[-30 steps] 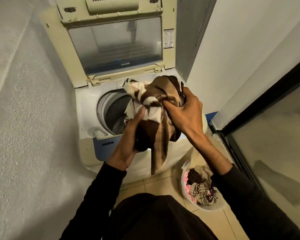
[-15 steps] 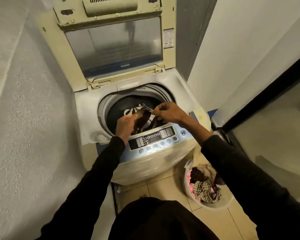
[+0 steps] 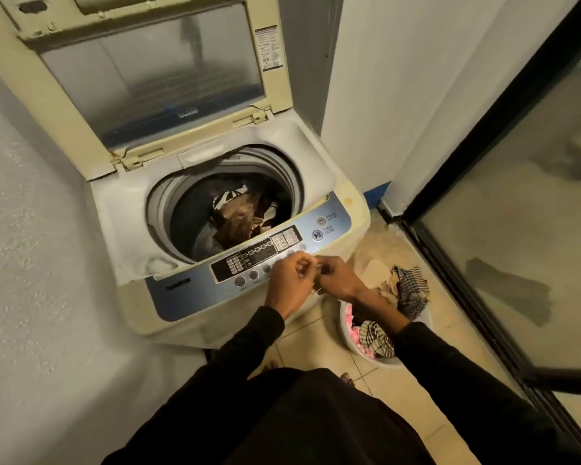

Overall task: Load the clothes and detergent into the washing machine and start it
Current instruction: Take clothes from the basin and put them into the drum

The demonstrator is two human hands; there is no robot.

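Floor: beige tiles.
Washing machine: lid up; drum holds brown clothes.
Basket: right, checked laundry.
Left hand, right hand: together near the panel, fingers curled; grip unclear.

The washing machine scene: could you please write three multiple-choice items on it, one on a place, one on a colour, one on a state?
1. Where is the laundry basket?
A. On the floor to the right of the washing machine
B. On top of the lid
C. Inside the drum

2. What colour is the control panel?
A. Red
B. Blue
C. Green

3. How does the lid stand?
A. Shut flat
B. Taken off, on the floor
C. Raised open

Answers:
1 A, the basket sits on the tiles beside the machine's right side.
2 B, the panel around the buttons is blue.
3 C, the lid stands up behind the drum, where clothes lie in view.
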